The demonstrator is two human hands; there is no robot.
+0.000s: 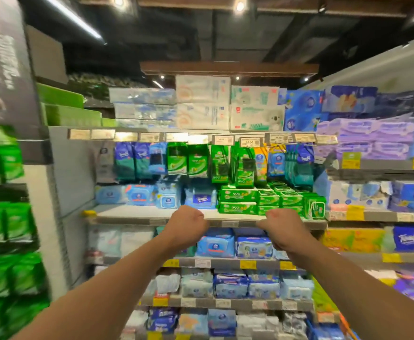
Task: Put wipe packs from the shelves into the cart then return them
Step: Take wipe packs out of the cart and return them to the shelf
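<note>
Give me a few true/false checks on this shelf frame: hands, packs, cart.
1. Both hands are raised in front of the shelves. True: the left hand and right hand are up near the shelf edge.
2. The left hand holds a green wipe pack. False: no pack shows in either hand.
3. Green packs are stacked on the shelf just above the right hand. True.
4. A cart full of packs fills the foreground. False: no cart is in view.
5. The shelf space above the left hand's left side is packed to the front. False: a bare strip of shelf shows there.
</note>
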